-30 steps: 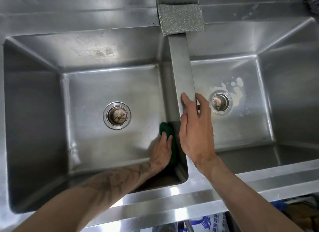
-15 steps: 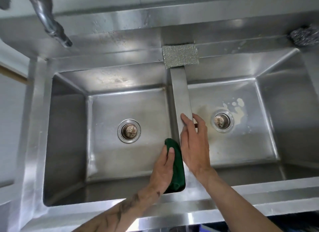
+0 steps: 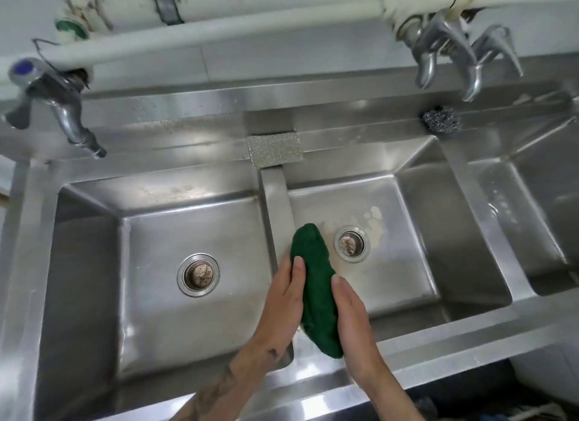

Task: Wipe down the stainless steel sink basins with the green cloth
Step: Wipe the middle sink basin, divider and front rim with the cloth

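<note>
Green cloth (image 3: 316,289) now aloft, lengthwise near-to-far

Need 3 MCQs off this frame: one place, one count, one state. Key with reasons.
1. Where is the sponge?
A) at the divider's far end
B) in a basin
C) at the front edge

2. How many drains show?
A) one
B) two
C) four

3. The cloth is:
A) flat on a basin floor
B) held between both hands
C) lying on the sponge

Key:
1 A: it lies where the divider meets the back.
2 B: one drain in the left basin, one in the middle basin.
3 B: the left hand and right hand grip it from either side.
</note>
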Available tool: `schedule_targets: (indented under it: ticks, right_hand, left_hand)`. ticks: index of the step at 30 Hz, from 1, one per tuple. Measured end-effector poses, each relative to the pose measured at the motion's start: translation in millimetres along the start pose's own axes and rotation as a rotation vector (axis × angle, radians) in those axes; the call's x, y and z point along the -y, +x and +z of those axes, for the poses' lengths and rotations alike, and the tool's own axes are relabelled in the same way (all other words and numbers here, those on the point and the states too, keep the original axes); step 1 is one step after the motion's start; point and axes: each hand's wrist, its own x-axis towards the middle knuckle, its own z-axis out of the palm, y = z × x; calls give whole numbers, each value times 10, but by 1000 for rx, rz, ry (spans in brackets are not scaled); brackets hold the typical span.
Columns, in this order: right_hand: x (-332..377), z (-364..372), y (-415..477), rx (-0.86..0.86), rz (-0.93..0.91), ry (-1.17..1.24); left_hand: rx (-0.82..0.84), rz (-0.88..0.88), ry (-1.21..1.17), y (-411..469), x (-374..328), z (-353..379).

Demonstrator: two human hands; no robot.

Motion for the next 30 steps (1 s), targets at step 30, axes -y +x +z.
schedule_targets:
  ticks: [30]
  right_hand:
    - [-52,-881,3575,1,-361,-917]
  left_hand:
    - [-670,302,526,1592,-34,562]
